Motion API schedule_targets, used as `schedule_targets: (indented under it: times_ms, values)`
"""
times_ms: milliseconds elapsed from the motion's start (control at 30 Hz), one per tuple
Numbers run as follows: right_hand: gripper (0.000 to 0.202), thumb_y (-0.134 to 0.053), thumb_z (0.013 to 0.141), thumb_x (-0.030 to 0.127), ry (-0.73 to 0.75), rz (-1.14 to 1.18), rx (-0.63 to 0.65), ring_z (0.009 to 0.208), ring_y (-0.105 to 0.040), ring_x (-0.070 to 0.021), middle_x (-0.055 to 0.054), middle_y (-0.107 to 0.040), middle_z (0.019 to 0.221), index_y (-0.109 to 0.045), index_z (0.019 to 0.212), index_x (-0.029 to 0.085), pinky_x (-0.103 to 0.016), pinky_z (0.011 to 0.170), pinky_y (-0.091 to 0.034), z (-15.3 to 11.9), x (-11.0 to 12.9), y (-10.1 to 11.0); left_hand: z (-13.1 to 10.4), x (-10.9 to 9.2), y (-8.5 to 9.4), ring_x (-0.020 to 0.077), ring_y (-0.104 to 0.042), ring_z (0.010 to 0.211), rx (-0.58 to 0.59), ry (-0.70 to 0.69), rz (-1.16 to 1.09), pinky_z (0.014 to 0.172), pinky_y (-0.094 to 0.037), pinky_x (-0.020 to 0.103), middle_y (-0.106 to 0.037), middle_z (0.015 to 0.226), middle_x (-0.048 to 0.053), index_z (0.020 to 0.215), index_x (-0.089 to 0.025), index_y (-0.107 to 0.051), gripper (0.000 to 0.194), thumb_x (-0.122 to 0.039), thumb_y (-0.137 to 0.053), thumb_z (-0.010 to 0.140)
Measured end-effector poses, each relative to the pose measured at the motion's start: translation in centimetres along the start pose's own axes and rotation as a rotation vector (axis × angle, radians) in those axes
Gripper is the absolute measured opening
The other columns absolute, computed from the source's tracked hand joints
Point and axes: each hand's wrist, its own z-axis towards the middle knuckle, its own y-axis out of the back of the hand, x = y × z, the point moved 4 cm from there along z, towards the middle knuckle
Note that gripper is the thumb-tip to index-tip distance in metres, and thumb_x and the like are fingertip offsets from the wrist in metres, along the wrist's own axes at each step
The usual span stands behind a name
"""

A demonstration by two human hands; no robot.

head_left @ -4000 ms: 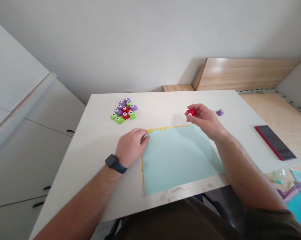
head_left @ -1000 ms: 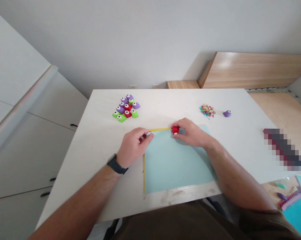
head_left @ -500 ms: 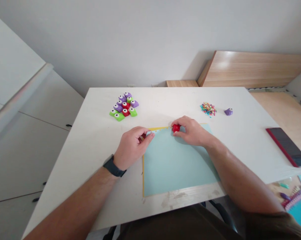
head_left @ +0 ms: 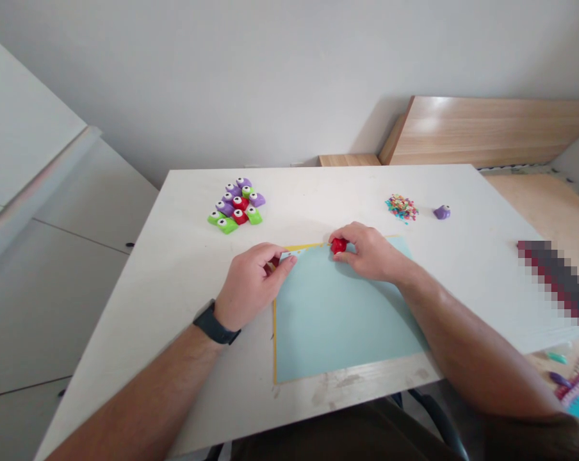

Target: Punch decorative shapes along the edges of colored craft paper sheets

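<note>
A light blue sheet (head_left: 337,314) lies near the table's front edge, with a yellow border or sheet showing along its left and top. My left hand (head_left: 258,282) pinches the sheet's top left corner; something red shows partly between its fingers. My right hand (head_left: 366,251) is closed on a red punch (head_left: 338,246) at the sheet's top edge. Small marks or holes run along that edge near my left thumb. Further back left stands a cluster of purple, green and red punches (head_left: 240,203) with white round tops.
A heap of colourful confetti (head_left: 402,208) and a single purple punch (head_left: 442,212) are at the back right of the white table (head_left: 309,198). A pixelated dark and red object (head_left: 561,282) lies at the right edge.
The camera view has shifted slightly. Both hands hold the same places on the sheet, and the red punch stays in my right hand.
</note>
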Motion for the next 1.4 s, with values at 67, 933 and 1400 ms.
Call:
schedule_targets:
  times_ms: [67,933,1400]
  values:
    - [0.014,-0.074,0.082,0.018,-0.003,-0.001,-0.002,0.089,-0.063,-0.0228,-0.004,-0.072,0.088,-0.07,0.096,0.021,-0.037,0.085,-0.048,0.01,0.07,-0.02,-0.01,0.01,0.0,0.0153,-0.061,0.069,0.0,0.005,0.0,0.065,-0.048,0.029,-0.069,0.082,0.002,0.094,-0.021,-0.071,0.022,-0.042,-0.064,0.094]
    - [0.016,-0.073,0.081,0.014,-0.023,-0.054,-0.014,0.089,-0.061,-0.0223,-0.006,-0.069,0.089,-0.07,0.096,0.017,-0.035,0.086,-0.046,-0.01,0.13,-0.68,0.1,0.04,-0.11,0.0141,-0.06,0.069,0.016,0.028,-0.006,0.065,-0.046,0.028,-0.067,0.081,0.001,0.094,-0.02,-0.071,0.024,-0.043,-0.064,0.094]
    - [0.024,-0.068,0.086,0.021,0.051,-0.056,-0.056,0.096,-0.06,-0.0259,-0.009,-0.07,0.098,-0.067,0.11,0.016,-0.043,0.094,-0.046,-0.79,0.61,-0.45,0.03,-0.01,0.02,0.0132,-0.059,0.066,0.019,0.051,-0.001,0.064,-0.045,0.027,-0.066,0.079,-0.001,0.092,-0.02,-0.071,0.025,-0.044,-0.064,0.094]
